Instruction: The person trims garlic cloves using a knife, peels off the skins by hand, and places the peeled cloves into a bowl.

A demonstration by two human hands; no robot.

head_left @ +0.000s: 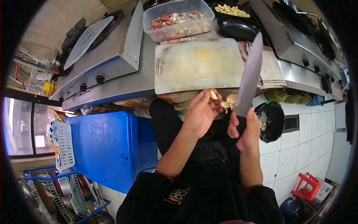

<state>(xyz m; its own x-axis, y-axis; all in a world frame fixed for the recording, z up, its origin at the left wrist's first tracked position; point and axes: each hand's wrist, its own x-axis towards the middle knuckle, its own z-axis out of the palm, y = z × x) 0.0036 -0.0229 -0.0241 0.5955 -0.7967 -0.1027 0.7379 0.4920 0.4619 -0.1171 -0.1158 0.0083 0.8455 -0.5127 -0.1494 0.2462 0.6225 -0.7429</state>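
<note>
Between the thumb and fingers of my left hand (199, 115) is a pale garlic clove (213, 95), in front of the cutting board's near edge. My right hand (244, 130) is wrapped round the black handle of a large knife (250, 76), its blade pointing up and away from me. Loose, papery peel (228, 102) shows between my left fingers and the blade; which hand bears it I cannot tell. Beyond the hands lies the white cutting board (197, 67), stained yellow, with a small pale scrap near its front edge.
A clear plastic box (179, 35) with reddish unpeeled cloves and a black dish of peeled cloves (231, 11) stand behind the board. Steel stoves flank it. A black-lined bin (271, 125) is at right, a blue container (100, 145) at left.
</note>
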